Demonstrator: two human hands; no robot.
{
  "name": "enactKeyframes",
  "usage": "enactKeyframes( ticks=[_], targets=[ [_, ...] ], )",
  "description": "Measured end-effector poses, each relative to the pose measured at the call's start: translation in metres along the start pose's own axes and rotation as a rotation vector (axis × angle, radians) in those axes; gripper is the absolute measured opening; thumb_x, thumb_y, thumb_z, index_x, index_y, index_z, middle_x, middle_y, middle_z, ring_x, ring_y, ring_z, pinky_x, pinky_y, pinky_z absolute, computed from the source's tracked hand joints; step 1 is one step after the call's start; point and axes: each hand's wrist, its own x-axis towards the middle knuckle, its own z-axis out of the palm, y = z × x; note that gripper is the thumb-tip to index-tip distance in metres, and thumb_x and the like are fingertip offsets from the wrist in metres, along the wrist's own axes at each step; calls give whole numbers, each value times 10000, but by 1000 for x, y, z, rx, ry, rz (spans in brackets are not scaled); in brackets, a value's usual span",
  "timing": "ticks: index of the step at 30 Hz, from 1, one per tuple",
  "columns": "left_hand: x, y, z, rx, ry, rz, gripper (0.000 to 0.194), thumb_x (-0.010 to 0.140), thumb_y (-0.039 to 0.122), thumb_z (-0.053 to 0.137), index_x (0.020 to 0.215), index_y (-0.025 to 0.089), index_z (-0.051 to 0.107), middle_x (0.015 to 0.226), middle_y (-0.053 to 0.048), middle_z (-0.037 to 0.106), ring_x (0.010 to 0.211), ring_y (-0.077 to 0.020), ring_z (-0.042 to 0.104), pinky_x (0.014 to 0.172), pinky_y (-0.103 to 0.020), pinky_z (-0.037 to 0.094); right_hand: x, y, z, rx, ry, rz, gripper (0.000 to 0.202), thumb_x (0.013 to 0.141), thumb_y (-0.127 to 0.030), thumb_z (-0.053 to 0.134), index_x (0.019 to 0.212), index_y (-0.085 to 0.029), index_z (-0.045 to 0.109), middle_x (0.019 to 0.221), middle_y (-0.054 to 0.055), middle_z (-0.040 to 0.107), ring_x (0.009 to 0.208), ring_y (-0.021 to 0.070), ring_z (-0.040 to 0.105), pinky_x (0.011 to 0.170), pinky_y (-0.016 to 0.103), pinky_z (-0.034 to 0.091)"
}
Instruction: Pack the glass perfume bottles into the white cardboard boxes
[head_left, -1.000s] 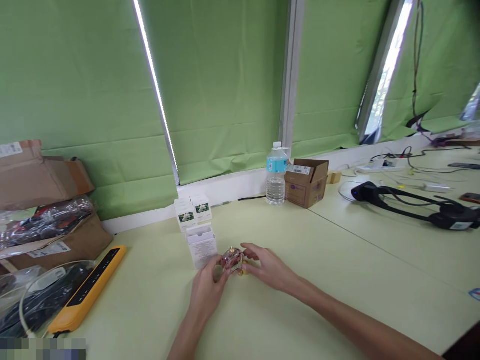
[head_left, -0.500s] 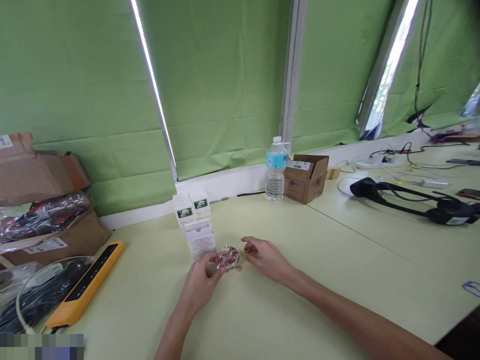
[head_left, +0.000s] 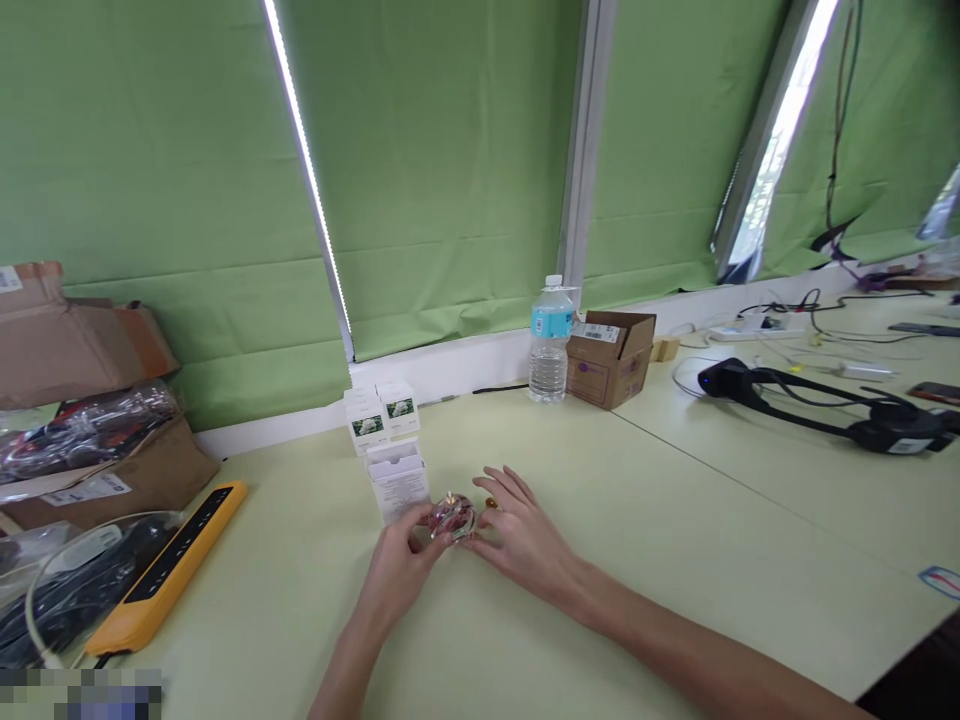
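Observation:
My left hand is closed on a small round clear glass bottle with pinkish-red colouring and a gold-coloured stem on top. The bottle stays low at the tabletop. Beside its right side is my right hand, thumb and index finger brought close together by the glass, the other fingers raised and stretched. What lies between that thumb and finger is hidden. A small amber-gold piece shows just behind the right fingers. Directly behind my left hand stands an open white carton, its top flap up.
Two small white boxes with flower pictures stand behind the carton. Farther back are a water bottle and a brown cardboard box. A yellow power strip lies left, a black headset right.
My right hand has come off the amber-gold piece and shifted left and nearer me, up to the glass bottle. The gold bit that lay by the bottle is now covered. My left hand keeps its hold.

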Motion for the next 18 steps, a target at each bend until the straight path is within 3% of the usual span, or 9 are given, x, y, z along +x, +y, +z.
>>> enactKeyframes(
  ticks=[10, 15, 18],
  targets=[
    [0, 2, -1, -9, 1, 9, 342, 789, 411, 564, 1078, 245, 640, 959, -11, 654, 586, -107, 438, 588, -244, 370, -2, -3, 15, 6, -17, 23, 167, 854, -310, 575, 807, -201, 693, 1184, 80, 592, 1250, 252, 414, 1117, 465, 223],
    [-1, 3, -1, -19, 3, -2, 344, 786, 407, 566, 1078, 239, 638, 943, -13, 655, 579, -107, 425, 574, -240, 363, -1, -3, 5, 93, -40, 28, 68, 777, -247, 629, 747, -201, 668, 1201, 76, 582, 1263, 260, 403, 1112, 477, 222],
    [-1, 3, 0, -43, 0, 4, 335, 789, 399, 560, 1074, 242, 640, 945, -13, 658, 576, -105, 423, 570, -237, 360, 6, 0, -10, 224, 18, 72, 59, 775, -256, 621, 764, -212, 660, 1182, 68, 594, 1219, 250, 452, 1052, 443, 332]
  ],
)
